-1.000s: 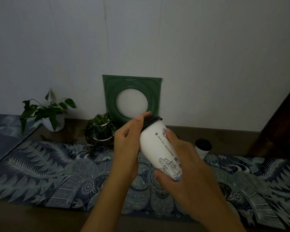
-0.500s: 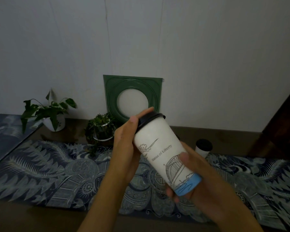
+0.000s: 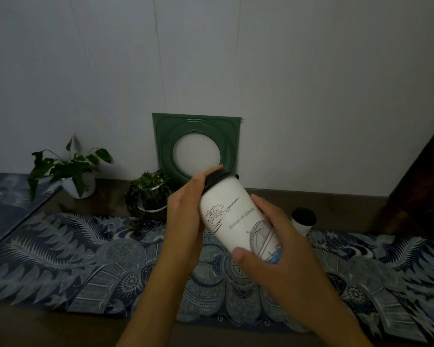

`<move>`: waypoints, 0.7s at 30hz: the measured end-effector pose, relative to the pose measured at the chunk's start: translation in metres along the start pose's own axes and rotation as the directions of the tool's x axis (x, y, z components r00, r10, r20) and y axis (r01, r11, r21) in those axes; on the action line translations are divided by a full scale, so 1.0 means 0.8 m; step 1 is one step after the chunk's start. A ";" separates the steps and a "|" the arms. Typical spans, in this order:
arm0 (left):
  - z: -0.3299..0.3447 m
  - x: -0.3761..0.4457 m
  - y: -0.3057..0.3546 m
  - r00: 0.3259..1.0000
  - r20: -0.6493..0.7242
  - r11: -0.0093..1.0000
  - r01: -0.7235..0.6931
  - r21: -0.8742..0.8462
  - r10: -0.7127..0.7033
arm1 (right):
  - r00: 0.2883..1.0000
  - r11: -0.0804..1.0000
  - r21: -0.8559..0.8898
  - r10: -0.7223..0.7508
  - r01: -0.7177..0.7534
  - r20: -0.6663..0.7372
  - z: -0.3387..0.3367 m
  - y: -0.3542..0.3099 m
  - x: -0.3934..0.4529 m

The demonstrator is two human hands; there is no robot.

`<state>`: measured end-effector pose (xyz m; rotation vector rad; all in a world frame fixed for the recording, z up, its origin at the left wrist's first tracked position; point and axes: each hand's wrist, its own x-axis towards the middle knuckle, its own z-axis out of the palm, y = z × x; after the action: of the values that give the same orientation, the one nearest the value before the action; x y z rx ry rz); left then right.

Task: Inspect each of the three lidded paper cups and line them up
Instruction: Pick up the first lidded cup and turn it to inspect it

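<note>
A tall white paper cup [image 3: 232, 219] with a black lid and a line drawing is held tilted in the air, lid pointing up and to the left. My left hand [image 3: 184, 221] grips its upper side, fingertips on the lid. My right hand [image 3: 273, 251] wraps around the lower end, covering the blue base. A second lidded paper cup [image 3: 303, 221] stands upright on the table behind my right hand, partly hidden. A third cup is not visible.
A blue patterned cloth [image 3: 60, 259] covers the table. Two potted plants [image 3: 70, 171] [image 3: 149, 194] stand at the back left and centre. A green square frame [image 3: 197, 146] leans on the white wall. Dark wooden furniture [image 3: 426, 186] rises at the right.
The cup has been turned in my hands, bringing the drawing round to face me. My right hand has moved up over the base, now covering the blue band.
</note>
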<state>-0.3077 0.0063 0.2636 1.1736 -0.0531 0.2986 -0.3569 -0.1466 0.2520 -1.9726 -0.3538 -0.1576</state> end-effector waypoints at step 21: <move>0.001 0.000 0.004 0.999 -0.049 1.000 -0.014 0.010 0.014 | 0.987 0.957 -0.256 -0.154 0.139 -0.041 0.009 0.000 -0.005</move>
<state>-0.3085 0.0069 0.2669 1.1752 -0.0175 0.3401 -0.3609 -0.1409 0.2481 -2.1872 -0.4595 -0.3728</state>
